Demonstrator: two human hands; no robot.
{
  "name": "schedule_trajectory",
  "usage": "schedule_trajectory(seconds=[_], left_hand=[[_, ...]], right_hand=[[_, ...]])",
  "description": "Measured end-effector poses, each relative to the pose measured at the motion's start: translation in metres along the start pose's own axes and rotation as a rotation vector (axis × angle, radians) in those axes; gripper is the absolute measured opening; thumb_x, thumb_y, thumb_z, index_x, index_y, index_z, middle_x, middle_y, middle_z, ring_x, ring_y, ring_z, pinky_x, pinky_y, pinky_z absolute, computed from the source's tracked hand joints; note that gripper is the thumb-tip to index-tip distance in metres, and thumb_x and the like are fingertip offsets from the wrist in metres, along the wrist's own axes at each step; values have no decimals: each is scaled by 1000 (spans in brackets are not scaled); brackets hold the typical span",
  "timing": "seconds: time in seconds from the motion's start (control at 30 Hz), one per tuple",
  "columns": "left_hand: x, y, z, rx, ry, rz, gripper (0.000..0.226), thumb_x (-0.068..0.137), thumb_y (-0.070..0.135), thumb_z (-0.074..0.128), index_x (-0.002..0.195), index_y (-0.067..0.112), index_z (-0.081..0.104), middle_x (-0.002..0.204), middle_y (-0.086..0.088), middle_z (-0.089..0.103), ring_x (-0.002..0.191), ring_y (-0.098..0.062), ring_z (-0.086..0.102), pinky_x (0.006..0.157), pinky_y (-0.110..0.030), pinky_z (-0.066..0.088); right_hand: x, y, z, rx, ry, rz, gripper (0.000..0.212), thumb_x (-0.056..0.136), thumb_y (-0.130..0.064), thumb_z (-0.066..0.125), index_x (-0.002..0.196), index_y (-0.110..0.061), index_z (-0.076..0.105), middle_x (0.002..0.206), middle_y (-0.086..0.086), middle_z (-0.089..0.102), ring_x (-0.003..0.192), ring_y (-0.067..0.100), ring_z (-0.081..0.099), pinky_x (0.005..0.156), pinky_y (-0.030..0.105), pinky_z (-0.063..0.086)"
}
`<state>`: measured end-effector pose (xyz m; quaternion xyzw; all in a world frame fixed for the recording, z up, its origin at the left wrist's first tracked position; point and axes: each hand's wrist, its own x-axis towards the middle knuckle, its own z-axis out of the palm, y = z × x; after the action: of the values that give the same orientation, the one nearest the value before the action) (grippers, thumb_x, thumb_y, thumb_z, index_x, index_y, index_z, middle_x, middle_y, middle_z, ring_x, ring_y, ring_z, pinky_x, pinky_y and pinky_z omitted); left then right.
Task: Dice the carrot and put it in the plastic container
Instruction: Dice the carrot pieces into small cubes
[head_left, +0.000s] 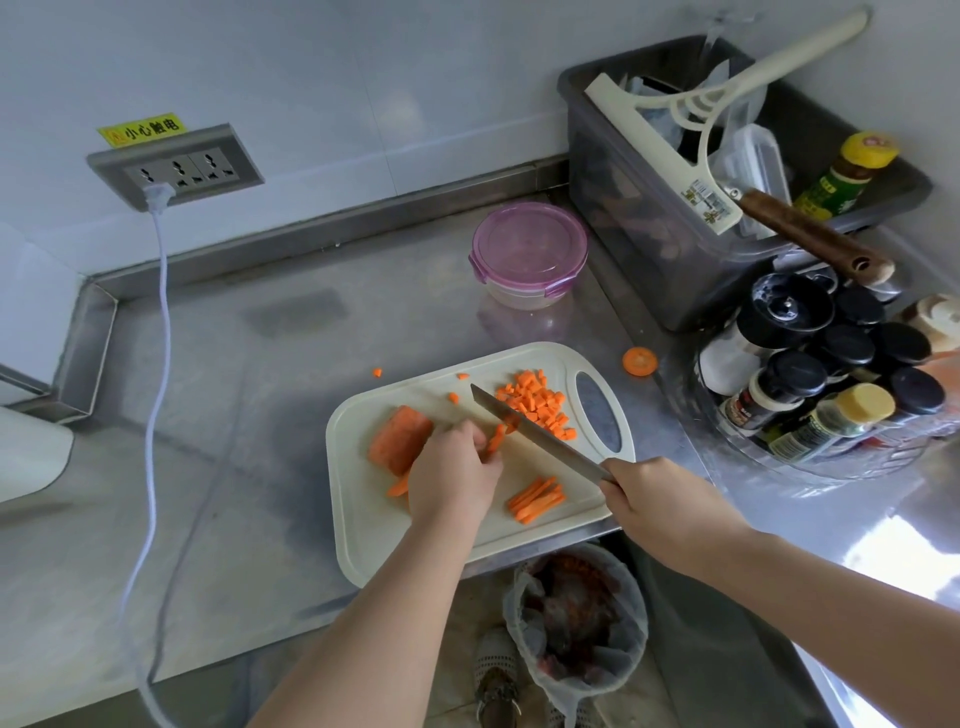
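A cream cutting board (363, 530) lies on the steel counter. On it my left hand (454, 478) holds down a few carrot sticks (496, 439) with curled fingers. My right hand (660, 501) grips the handle of a knife (535, 434), whose blade crosses those sticks. A heap of carrot dice (537, 402) sits beyond the blade, a big carrot chunk (397, 439) to the left of my left hand, and a bundle of sticks (537, 500) nearer me. The round plastic container (530, 254) with a purple lid stands closed behind the board.
A carrot end slice (640, 360) lies right of the board. A grey bin (675, 208) with a squeegee and a rack of spice jars (821, 384) crowd the right side. A white cable (158, 364) hangs from the wall socket. A lined waste bin (576, 618) stands below the counter edge.
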<state>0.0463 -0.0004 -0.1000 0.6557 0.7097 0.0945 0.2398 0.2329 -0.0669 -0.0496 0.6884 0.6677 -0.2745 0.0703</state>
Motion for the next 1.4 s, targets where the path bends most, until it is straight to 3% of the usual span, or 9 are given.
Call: schedule_trajectory(seconds=[0.17, 0.33, 0.47, 0.6, 0.7, 0.87, 1.17, 1.4], left_hand=[[0, 1, 1, 11, 30, 33, 18, 85, 29, 63, 102, 21, 65, 101, 5, 68, 94, -18, 64, 78, -34, 52], [3, 3, 5, -16, 12, 55, 14, 88, 25, 61, 100, 22, 67, 101, 3, 69, 96, -16, 63, 80, -34, 51], [1, 1, 6, -3, 37, 53, 11, 88, 25, 61, 97, 22, 67, 97, 3, 69, 94, -17, 62, 76, -33, 49], [-2, -2, 5, 10, 55, 66, 12, 87, 29, 61, 96, 23, 66, 97, 4, 69, 92, -18, 63, 80, -37, 50], [-4, -5, 5, 62, 97, 71, 15, 87, 36, 61, 95, 25, 66, 97, 7, 68, 95, -16, 62, 85, -35, 45], [-5, -6, 6, 80, 107, 59, 16, 87, 38, 59, 96, 28, 67, 99, 8, 67, 98, -15, 60, 83, -32, 38], [-4, -6, 6, 84, 108, 63, 14, 89, 37, 59, 95, 27, 67, 96, 8, 70, 95, -15, 61, 80, -30, 34], [-3, -4, 5, 110, 111, 75, 15, 93, 37, 56, 95, 27, 68, 92, 6, 71, 93, -16, 62, 80, -29, 33]], right_hand=[[-1, -1, -1, -16, -16, -6, 23, 103, -30, 31, 83, -21, 38, 69, -4, 43, 64, 19, 46, 52, 28, 32], [-1, 2, -3, 16, 6, 26, 35, 101, -27, 34, 67, -22, 29, 66, -1, 45, 61, 21, 45, 52, 32, 31], [-1, 1, -6, -4, -9, 34, 27, 102, -29, 32, 77, -21, 37, 69, -2, 45, 62, 19, 45, 49, 28, 30], [-2, -2, -7, -26, -41, 18, 34, 103, -29, 31, 69, -26, 29, 69, -5, 42, 57, 11, 40, 46, 22, 28], [-2, -1, -6, -21, -57, 0, 25, 103, -30, 30, 81, -22, 39, 69, -6, 42, 58, 11, 42, 48, 22, 30], [-3, -3, -5, -42, -75, -29, 20, 103, -31, 30, 88, -23, 39, 71, -7, 42, 67, 17, 47, 51, 25, 32], [0, -2, -5, -79, -94, -45, 21, 103, -31, 29, 93, -21, 44, 81, -1, 49, 70, 19, 50, 60, 28, 39], [6, -3, -4, -173, -109, -85, 26, 104, -27, 30, 114, -15, 51, 81, -2, 46, 80, 24, 58, 69, 33, 47]])
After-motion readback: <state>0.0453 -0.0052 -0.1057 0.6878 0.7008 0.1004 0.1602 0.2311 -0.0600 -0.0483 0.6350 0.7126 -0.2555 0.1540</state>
